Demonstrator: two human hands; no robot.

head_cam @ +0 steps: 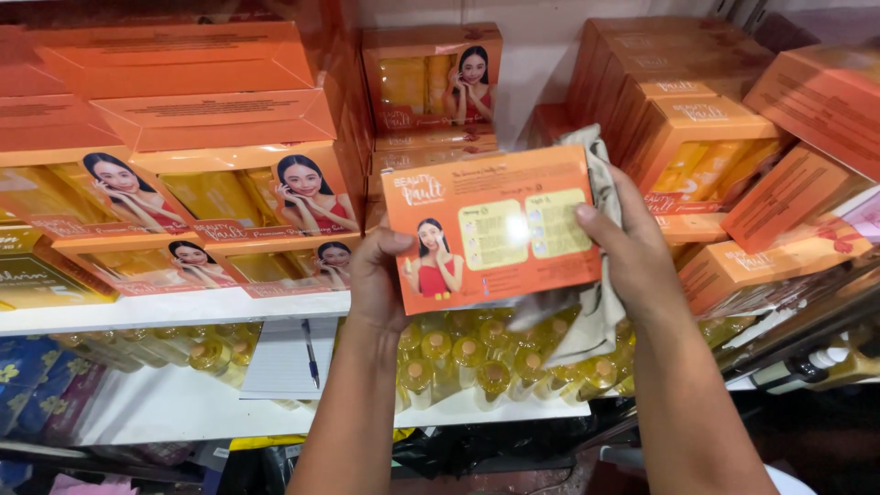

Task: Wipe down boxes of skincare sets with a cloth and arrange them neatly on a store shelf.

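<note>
Between the two hands sits a flat orange box (492,225), held up in front of the shelves, back face toward the camera.

Left hand (376,280): fingers curled shut around the box's lower left corner, thumb on the front face, rest hidden behind. Firm grip.

Right hand (632,243): thumb pressed on the box's right edge, near a pale yellow panel; fingers wrapped behind, not visible. Same hand also pins a grey-beige cloth (591,302) against the box's back. Cloth pokes out above the top right corner and hangs loose below the bottom edge.

Box look: orange card, slightly tilted, left side lower. Two pale yellow rounded panels mid-face, small picture of a person in red at lower left, white lettering upper left. Some glare on the panels. Looks undamaged.

Around it: white shelf (174,307) at left carries stacked boxes (238,197) of the same kind, window fronts facing out. More stack (431,82) straight behind, and a leaning pile (724,137) at right, some tipped on edge. Below the held box, a lower shelf holds rows of yellow bottles (477,362) with round caps. Left of them lies a lined notepad (284,362) with a pen (312,353) on it. Blue floral fabric (32,380) at far left.
</note>
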